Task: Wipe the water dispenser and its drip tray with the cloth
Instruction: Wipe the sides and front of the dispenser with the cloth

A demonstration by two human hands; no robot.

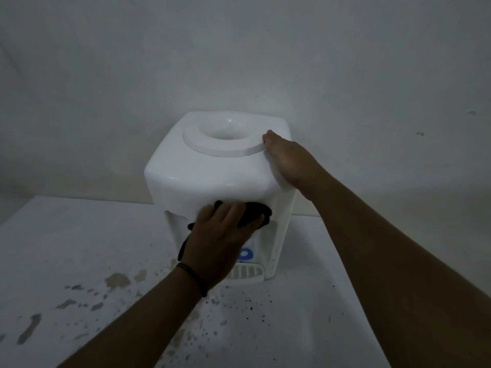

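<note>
Left hand: The left hand (220,235) is nearest the camera. It is pressed against the front of the machine, with the fingers laid over a dark cloth. The cloth is held flat under the fingers; whether the thumb is tucked round it cannot be told in this dim light.
Cloth: The cloth (255,212) is black and bunched up. It is pushed against the front face, just under the curved top edge.
Right hand: The right hand (285,158) is laid flat on the top right corner, with the fingers straight and close together. One fingertip is touching the edge of the round ring. Nothing is held by it; the machine is likely being kept steady.
Water dispenser: The water dispenser (191,173) is white and has been set on a table against the wall (239,49). No bottle is on top.
Drip tray: The drip tray (248,273) is seen low at the front, below the cloth and apart from it.
Table: The table (79,261) is white, with brown marks and dark specks.
Done so far: The front is being wiped. How much is already clean cannot be told.
Left to do: The drip tray does not look reached yet. The top and sides may also need wiping.
</note>
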